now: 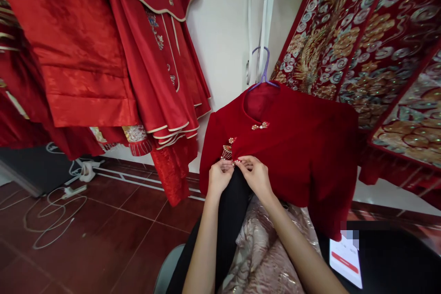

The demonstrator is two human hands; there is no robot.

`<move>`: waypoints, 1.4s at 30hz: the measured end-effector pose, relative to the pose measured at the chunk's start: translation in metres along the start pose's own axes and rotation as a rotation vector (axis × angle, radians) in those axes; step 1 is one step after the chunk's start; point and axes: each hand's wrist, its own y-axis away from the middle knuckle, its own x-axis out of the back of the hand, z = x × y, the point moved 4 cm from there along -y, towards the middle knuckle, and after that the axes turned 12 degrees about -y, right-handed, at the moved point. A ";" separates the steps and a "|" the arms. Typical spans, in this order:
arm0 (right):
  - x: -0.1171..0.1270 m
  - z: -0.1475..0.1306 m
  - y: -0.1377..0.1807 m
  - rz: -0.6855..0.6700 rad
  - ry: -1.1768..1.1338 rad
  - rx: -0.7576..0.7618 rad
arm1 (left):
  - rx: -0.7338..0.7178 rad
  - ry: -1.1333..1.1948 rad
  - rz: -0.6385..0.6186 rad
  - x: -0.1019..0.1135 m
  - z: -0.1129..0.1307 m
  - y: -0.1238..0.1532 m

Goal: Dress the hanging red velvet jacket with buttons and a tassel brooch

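Observation:
A dark red velvet jacket (292, 147) hangs in front of me on a purple hanger (265, 73). Both my hands meet at the side opening on its front. My left hand (221, 177) has thumb and fingers pinched at the edge, just under a beaded, fringed ornament (227, 150). Close beside it, my right hand (255, 175) pinches the edge from the other side. A small beaded fastener (234, 163) shows between my fingertips, partly hidden by them. Higher up, a jewelled clasp (260, 126) lies across the front below the neck opening.
Red garments (155, 69) hang at left, embroidered ones (372, 46) at right. A white pole (267, 14) holds the hanger. Pale shiny fabric (265, 248) lies across my lap. A lit phone (345, 264) rests on a black surface. White cables (51, 220) trail over the tiled floor.

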 end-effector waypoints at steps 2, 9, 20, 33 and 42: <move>0.002 0.003 -0.002 -0.018 0.034 -0.014 | -0.003 -0.001 0.004 -0.001 -0.001 0.000; 0.008 0.003 -0.001 -0.101 0.027 -0.076 | 0.013 -0.019 0.022 -0.003 -0.001 0.001; 0.004 0.010 0.002 0.005 -0.003 -0.063 | -0.013 0.049 -0.003 0.000 0.001 0.000; 0.002 0.010 -0.001 -0.011 0.138 -0.008 | -0.023 -0.018 -0.019 0.004 0.002 0.000; 0.002 0.008 -0.002 -0.005 0.145 0.040 | -0.174 -0.179 -0.003 0.008 0.013 0.006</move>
